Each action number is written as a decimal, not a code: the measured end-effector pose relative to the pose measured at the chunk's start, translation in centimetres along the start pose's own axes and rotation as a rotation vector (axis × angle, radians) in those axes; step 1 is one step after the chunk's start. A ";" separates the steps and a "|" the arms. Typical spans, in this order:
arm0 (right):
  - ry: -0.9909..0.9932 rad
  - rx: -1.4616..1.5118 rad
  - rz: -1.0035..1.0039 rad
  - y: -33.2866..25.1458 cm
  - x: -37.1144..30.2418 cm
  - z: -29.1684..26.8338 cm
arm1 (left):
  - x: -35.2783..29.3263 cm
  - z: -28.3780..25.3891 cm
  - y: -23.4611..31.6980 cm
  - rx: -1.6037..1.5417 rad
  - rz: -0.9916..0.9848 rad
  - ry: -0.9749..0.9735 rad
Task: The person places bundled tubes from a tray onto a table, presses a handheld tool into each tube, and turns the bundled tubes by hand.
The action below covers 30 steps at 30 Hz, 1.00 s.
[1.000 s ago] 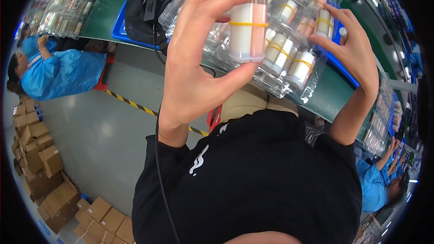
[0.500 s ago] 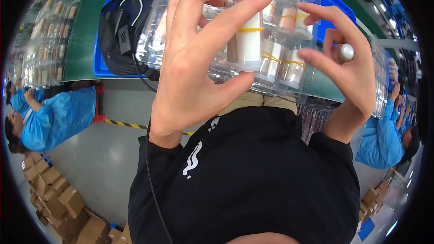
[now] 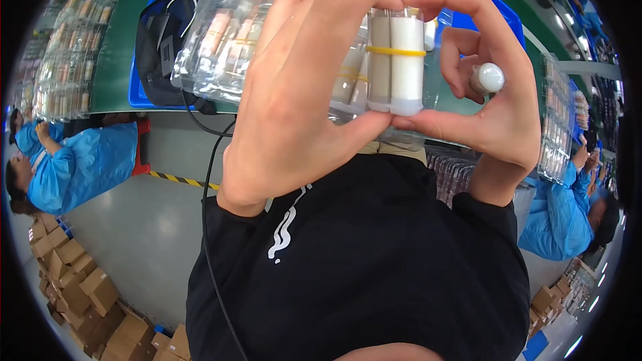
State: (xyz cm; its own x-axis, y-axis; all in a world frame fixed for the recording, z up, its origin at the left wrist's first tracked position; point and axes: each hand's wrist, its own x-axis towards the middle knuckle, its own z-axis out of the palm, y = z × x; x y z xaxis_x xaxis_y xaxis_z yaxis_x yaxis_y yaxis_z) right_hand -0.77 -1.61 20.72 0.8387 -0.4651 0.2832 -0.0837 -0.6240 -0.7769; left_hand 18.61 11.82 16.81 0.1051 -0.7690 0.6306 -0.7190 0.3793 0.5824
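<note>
Two clear tubes, one with beige and one with white contents, form a bundle (image 3: 406, 70) with a yellow rubber band around the middle. My left hand (image 3: 287, 107) grips it from the left, its thumb under the bottom end. At the right, my right hand (image 3: 505, 103) touches the same bundle, forefinger at the top and thumb at the base. Tucked in the curled fingers of that hand is a small cylinder with a white rounded end (image 3: 492, 77); the rest of it is hidden. Behind the hands lie clear plastic trays (image 3: 194, 73) of banded tubes.
A blue bin (image 3: 138, 87) with a black mesh bag (image 3: 152, 73) stands left on the green table (image 3: 117, 87). Stacked trays of tubes (image 3: 70, 60) rise farther left. A black cable (image 3: 207, 227) hangs past my left arm. People in blue smocks (image 3: 93, 170) work on both sides.
My left hand has carried the tube bundle right and turned it so both tubes show. My right hand has come in and closed on the bundle's top and bottom.
</note>
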 end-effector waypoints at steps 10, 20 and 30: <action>0.220 0.129 0.218 -1.3 -2.1 -2.1 | 0.8 4.7 2.3 -0.098 0.047 -0.081; 0.123 0.282 -0.193 5.5 -5.1 -3.7 | 2.5 6.3 4.0 -0.049 0.097 -0.105; 0.144 -0.085 0.358 10.0 -9.8 -7.1 | 7.0 3.0 1.1 0.270 -0.118 -0.277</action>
State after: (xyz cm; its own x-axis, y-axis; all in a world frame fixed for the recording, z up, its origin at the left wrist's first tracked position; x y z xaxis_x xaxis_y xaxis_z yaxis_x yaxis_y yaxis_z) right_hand -13.63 -7.71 14.20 0.6651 -0.7421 0.0838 -0.4063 -0.4537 -0.7931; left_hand 16.42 5.33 20.30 0.0348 -0.9228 0.3838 -0.8715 0.1600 0.4636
